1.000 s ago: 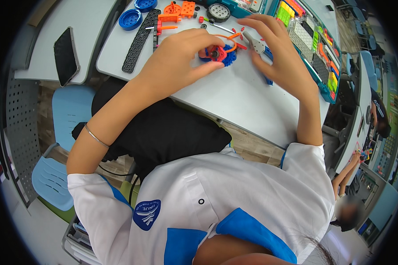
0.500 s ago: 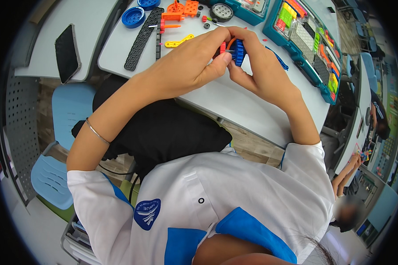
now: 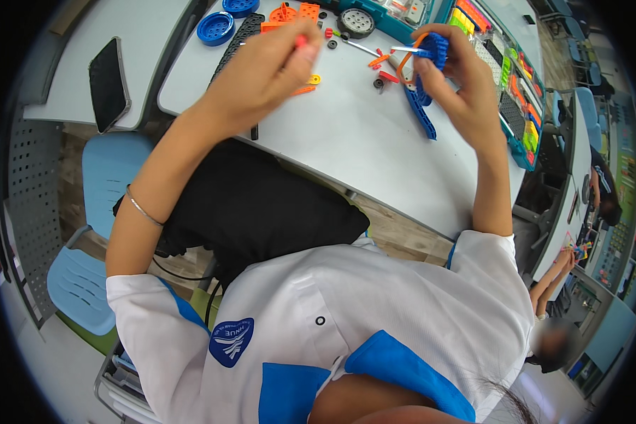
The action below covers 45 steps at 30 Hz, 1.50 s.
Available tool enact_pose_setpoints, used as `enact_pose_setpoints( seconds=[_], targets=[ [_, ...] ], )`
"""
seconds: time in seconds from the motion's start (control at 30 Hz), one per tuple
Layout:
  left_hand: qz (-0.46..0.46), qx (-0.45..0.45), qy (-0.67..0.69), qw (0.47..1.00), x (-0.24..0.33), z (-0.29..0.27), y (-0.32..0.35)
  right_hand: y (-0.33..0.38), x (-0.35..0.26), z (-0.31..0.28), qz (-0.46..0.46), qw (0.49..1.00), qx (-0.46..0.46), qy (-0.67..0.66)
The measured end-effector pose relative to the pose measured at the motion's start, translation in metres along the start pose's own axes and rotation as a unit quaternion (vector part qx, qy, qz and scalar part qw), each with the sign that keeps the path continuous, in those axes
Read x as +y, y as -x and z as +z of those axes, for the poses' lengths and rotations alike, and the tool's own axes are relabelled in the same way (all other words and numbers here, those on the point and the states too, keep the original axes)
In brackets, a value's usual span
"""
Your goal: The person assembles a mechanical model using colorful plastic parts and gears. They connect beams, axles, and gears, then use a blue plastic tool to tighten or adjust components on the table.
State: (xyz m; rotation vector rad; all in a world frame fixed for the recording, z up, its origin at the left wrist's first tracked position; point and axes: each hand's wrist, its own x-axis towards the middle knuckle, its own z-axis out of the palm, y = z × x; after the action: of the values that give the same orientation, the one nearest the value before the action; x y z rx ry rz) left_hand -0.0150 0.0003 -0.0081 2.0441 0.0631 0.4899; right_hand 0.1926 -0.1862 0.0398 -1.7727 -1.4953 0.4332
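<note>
My left hand (image 3: 272, 81), a little blurred, is raised over the table with its fingers closed on a small red piece (image 3: 302, 41). Apart from it on the right, my right hand (image 3: 466, 92) grips a blue toothed gear (image 3: 439, 48). A metal rod (image 3: 408, 49) sticks out of the gear, and a thin orange band (image 3: 402, 69) curves beside it. Below the gear lies a blue curved strip (image 3: 420, 116) on the table. Partly hidden by my left hand are a black perforated beam (image 3: 246, 34) and a yellow strip (image 3: 315, 80).
Blue wheels (image 3: 215, 29), orange plates (image 3: 309, 10) and a grey wheel (image 3: 356, 23) lie at the far side of the white table (image 3: 346, 141). Small red and orange parts (image 3: 379, 61) sit mid-table. A teal parts case (image 3: 521, 152) stands right; a phone (image 3: 109, 85) rests on the left table.
My hands, together before, have drawn apart: the left went left with the small red piece, the right went right and up with the blue gear. The parts between them are uncovered.
</note>
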Motion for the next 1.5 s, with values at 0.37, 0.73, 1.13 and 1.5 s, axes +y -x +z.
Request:
enact_pose_setpoints(
  seconds=[0.37, 0.73, 1.13, 1.5],
  targets=[
    [-0.225, 0.005, 0.386, 0.895, 0.013, 0.006, -0.018, 0.007, 0.019, 0.053, -0.132, 0.962, -0.044, 0.234],
    [-0.309, 0.028, 0.537, 0.785, 0.014, 0.009, -0.024, -0.005, -0.003, 0.039, -0.238, 0.933, 0.120, 0.241],
    [-0.231, -0.001, 0.577, 0.783, 0.025, 0.036, -0.018, -0.001, 0.000, 0.034, -0.206, 0.965, 0.098, 0.127],
    [-0.129, 0.075, 0.071, 0.986, 0.039, 0.032, -0.011, -0.007, 0.009, 0.009, -0.069, 0.996, 0.040, 0.036]
  ],
)
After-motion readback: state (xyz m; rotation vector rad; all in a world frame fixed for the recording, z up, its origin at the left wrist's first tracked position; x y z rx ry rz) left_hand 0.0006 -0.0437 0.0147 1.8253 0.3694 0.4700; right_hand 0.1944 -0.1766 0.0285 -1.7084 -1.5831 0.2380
